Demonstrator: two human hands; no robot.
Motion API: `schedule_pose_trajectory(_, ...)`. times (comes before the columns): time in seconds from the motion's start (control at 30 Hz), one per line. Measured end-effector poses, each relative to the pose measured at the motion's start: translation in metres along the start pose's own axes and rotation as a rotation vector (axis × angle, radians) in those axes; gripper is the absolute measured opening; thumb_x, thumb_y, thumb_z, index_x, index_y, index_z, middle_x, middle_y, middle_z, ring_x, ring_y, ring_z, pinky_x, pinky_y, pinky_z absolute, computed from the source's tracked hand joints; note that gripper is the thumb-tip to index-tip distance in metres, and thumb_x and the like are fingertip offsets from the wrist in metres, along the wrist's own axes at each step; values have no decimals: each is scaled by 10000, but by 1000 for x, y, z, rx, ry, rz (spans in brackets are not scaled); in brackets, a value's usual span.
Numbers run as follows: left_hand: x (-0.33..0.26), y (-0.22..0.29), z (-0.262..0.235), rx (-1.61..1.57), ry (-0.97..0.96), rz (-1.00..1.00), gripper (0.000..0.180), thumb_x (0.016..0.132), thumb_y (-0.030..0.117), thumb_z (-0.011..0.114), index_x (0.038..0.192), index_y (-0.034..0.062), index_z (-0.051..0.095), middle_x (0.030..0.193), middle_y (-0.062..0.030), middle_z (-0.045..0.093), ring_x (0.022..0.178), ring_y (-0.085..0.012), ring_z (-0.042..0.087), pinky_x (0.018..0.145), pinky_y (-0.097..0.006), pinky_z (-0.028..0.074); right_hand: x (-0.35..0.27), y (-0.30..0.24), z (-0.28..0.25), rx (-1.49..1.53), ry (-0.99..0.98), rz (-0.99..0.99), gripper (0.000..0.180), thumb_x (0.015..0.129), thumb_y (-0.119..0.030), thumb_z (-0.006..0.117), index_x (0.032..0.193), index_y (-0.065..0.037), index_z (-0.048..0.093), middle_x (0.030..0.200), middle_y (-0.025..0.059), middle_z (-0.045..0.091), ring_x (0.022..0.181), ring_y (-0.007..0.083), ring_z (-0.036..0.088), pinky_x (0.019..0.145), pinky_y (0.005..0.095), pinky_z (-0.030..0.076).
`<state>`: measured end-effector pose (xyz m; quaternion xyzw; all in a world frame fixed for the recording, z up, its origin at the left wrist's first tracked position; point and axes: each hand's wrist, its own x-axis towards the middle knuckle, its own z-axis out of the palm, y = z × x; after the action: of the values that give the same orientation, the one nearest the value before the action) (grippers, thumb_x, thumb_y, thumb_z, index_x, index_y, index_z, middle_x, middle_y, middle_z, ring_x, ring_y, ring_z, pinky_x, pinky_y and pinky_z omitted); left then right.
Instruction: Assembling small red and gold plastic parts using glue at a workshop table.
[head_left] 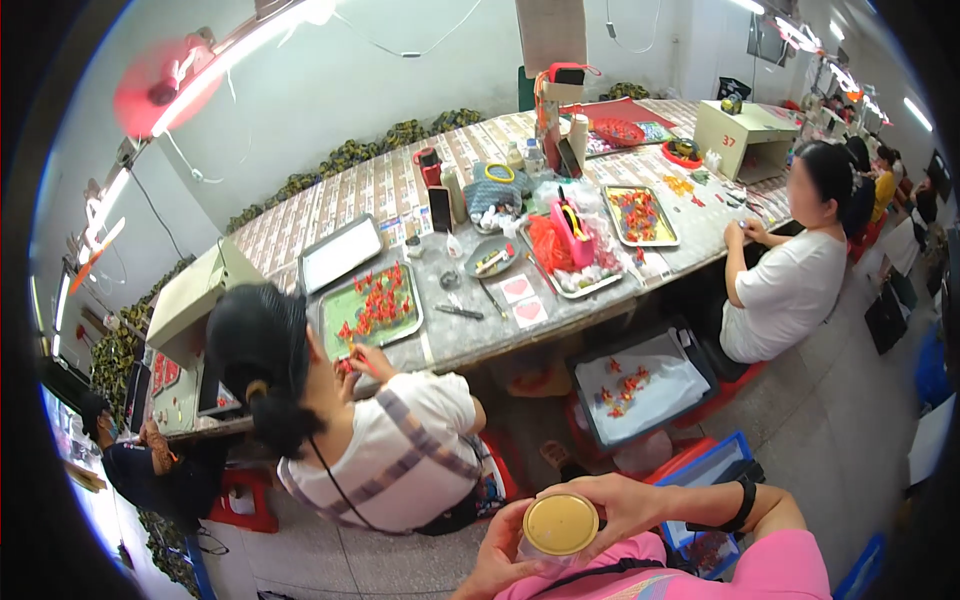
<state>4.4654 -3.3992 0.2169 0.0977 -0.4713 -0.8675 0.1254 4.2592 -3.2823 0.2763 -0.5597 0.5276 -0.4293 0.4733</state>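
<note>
Low in the picture, close to my body, I hold a jar with a round gold lid and a see-through wall. My left hand wraps round its near left side. On the other side my right hand grips the jar, fingers along the rim of the lid; a dark band circles that wrist. What the jar contains is hidden by the lid and my fingers. Just beyond my hands, a dark tray lined with white sheet carries several small red and yellow pieces.
A long worktable runs across, with a green tray of red pieces, another tray and a pink tape dispenser. Seated co-workers work at it. Blue bins and red stools stand on the floor.
</note>
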Motion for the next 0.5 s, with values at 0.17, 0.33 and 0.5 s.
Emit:
schedule_pose_trajectory(0.17,66,0,4,37,170,-33,1012,626,305,880,1407,71,280,1380,-103,415,1276,-231,422,1060,-397,353,33,23,-75,-29,-108,19,889,669,-295,842,1399,-77,385,1218,122,551,1128,252,539,952,344,426)
schedule_pose_trajectory(0.33,142,-3,-10,-54,122,-87,1018,637,336,867,1417,76,267,1400,-110,398,1294,-244,406,1065,-406,340,61,58,-151,254,-315,-89,757,672,-363,827,1301,-93,504,1184,119,575,1122,232,549,959,346,428)
schedule_pose_trajectory(0.5,188,-23,-17,-234,194,-106,1014,653,357,852,1426,78,257,1412,-115,387,1304,-252,396,1063,-410,335,103,48,-229,121,-264,-173,530,803,-313,724,1240,-73,544,1109,101,627,999,216,597,846,345,471)
